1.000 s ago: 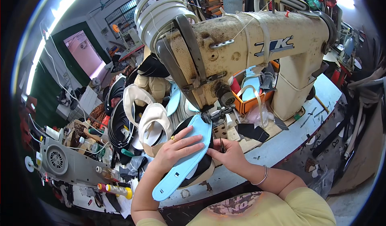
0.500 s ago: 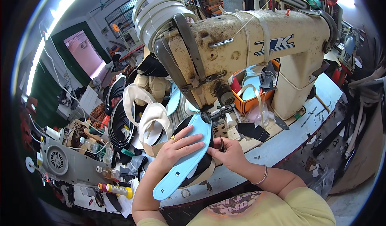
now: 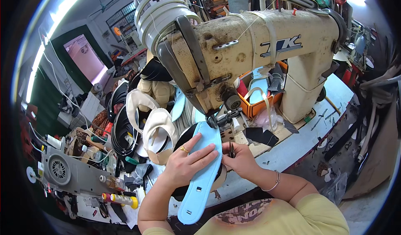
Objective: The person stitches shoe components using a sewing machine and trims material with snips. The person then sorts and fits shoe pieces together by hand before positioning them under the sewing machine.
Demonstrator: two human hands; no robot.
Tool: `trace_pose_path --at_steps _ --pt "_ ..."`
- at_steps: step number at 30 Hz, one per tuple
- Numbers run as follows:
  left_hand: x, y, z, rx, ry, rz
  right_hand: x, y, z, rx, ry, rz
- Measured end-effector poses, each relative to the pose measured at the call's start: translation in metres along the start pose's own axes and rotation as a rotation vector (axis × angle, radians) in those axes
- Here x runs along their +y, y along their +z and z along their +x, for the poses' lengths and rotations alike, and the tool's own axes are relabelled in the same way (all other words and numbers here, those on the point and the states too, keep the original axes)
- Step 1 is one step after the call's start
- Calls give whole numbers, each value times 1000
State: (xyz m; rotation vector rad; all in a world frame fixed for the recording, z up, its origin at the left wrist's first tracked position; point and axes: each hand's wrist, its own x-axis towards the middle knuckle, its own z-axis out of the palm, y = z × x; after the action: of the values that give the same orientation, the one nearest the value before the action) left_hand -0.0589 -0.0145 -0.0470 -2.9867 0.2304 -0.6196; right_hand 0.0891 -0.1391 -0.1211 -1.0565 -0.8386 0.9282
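2 bare hands work apart from each other on a long, light-blue, round-ended strip of padded-looking material at the lower centre of the frame. Its upper end sits at the presser foot of a stained cream metal sewing machine; its lower end, with 2 small slots, points towards the bottom edge. The left hand lies flattened over the strip's left side, fingers extended across the blue face. The right hand, at the strip's right edge, has thumb and fingers closed around a slim, dark, pointed tool. Soft-looking black material shows beneath the strip.

The strip looks light, bendable and springy, likely easy to steer but apt to swing at its free end. Its smooth face might slide a little, so a broad, flat palm hold at mid-length seems best, with a fingertip pinch along the right edge, clear of the needle area. The black layer underneath is probably floppier and could slip out of line.
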Motion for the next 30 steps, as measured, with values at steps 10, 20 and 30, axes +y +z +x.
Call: trace_pose_path --at_steps 10,20,30 --pt "1 -6 -4 -107 28 -64 11 0 -14 20 4 84" --pt "5 -8 -6 -22 4 -43 1 8 -10 10 -23 139" --pt "1 -6 -6 4 -51 -69 7 5 5 11 29 205"
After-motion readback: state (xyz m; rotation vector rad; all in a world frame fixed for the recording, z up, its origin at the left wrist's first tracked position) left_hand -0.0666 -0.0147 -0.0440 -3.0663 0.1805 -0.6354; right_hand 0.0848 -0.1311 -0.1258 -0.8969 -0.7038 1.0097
